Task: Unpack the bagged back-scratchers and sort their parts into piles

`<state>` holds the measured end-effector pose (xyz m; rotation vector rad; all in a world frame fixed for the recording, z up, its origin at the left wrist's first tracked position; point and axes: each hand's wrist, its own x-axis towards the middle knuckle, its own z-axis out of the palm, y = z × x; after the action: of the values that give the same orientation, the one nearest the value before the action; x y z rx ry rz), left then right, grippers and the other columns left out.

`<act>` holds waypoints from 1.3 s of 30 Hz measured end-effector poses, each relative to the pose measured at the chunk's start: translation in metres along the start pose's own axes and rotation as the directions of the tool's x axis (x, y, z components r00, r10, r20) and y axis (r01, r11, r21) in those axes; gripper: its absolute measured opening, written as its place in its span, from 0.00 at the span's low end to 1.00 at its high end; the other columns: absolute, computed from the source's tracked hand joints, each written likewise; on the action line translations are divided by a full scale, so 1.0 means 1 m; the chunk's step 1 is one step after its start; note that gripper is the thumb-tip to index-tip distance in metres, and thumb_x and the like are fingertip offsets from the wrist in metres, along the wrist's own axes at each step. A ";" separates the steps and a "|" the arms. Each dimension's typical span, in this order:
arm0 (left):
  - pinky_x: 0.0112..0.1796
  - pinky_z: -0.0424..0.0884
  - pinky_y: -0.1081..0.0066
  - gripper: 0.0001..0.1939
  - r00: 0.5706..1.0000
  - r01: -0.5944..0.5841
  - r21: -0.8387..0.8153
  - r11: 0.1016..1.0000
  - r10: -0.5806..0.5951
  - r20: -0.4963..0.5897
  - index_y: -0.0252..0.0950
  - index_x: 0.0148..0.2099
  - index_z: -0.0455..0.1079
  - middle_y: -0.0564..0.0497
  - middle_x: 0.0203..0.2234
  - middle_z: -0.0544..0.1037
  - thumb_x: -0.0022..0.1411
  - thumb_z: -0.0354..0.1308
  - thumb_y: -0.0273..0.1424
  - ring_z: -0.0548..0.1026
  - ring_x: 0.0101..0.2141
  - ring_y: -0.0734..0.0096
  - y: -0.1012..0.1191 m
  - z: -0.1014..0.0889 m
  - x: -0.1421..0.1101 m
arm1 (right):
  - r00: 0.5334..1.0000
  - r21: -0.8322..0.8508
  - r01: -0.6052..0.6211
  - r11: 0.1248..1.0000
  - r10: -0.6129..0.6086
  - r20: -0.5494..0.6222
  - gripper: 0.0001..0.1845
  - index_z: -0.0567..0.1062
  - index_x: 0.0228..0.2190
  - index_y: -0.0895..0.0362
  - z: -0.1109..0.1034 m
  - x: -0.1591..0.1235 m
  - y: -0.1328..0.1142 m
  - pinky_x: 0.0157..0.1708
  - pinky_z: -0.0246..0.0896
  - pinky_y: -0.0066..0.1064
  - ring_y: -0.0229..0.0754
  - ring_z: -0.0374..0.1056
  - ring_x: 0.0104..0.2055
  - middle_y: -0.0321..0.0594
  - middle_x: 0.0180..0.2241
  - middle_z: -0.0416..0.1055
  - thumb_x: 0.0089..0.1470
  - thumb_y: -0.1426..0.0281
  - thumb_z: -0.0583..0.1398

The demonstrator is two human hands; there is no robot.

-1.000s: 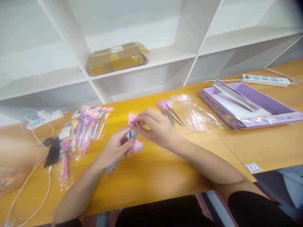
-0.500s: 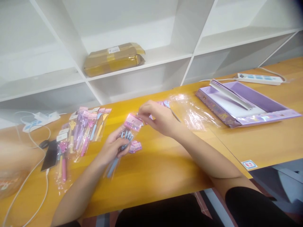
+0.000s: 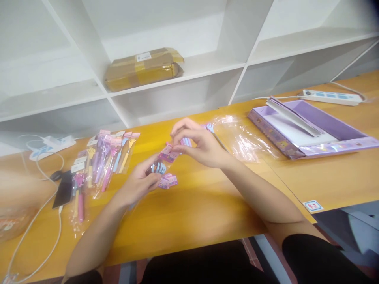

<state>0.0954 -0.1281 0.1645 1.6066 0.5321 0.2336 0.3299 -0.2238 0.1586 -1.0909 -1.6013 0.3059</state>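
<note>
Holding a blue claw-headed stick (image 3: 158,167) in a clear bag, mid-frame, the left hand (image 3: 140,182) closes around it while the right hand (image 3: 198,146) pinches its pink header card (image 3: 169,153). Bagged sticks (image 3: 103,161) in purple, pink, yellow and blue lie at left. At right, an open purple box (image 3: 337,145) contains a tilted pale panel (image 3: 296,118). Clear plastic (image 3: 244,144) lies between box and right hand, which partly hides loose sticks (image 3: 210,127). Pink cards (image 3: 167,181) lie just beside the left hand; a taped carton (image 3: 145,71) sits upper centre.
</note>
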 end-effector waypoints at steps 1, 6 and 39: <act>0.21 0.49 0.75 0.34 1.000 -0.009 0.045 0.999 0.009 -0.005 0.39 0.70 0.70 0.64 0.17 0.56 0.61 0.60 0.29 0.52 0.18 0.80 0.003 -0.001 -0.001 | 0.999 0.009 -0.009 1.000 0.009 -0.036 0.08 0.79 0.37 0.54 0.000 0.000 0.003 0.43 0.77 0.36 0.43 0.72 0.49 0.44 0.49 0.70 0.69 0.65 0.66; 0.21 0.48 0.73 0.24 1.000 -0.018 0.100 0.995 0.021 -0.023 0.40 0.61 0.76 0.62 0.16 0.56 0.62 0.58 0.28 0.52 0.17 0.79 0.008 -0.013 -0.004 | 0.966 0.047 -0.171 0.984 0.177 -0.187 0.10 0.76 0.39 0.54 -0.015 0.003 0.016 0.34 0.73 0.31 0.40 0.73 0.41 0.42 0.45 0.73 0.71 0.61 0.63; 0.29 0.68 0.72 0.21 0.984 -0.022 -0.517 0.856 0.111 0.142 0.34 0.45 0.76 0.54 0.29 0.76 0.58 0.77 0.42 0.74 0.24 0.76 -0.081 0.034 0.047 | 0.955 -0.113 -0.138 0.984 0.102 -0.277 0.24 0.72 0.50 0.49 -0.022 0.044 -0.043 0.20 0.58 0.26 0.31 0.63 0.23 0.35 0.36 0.75 0.71 0.42 0.59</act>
<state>0.1356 -0.1339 0.0734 1.1063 0.2515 0.2646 0.3307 -0.2211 0.2237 -1.2765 -1.3285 0.1254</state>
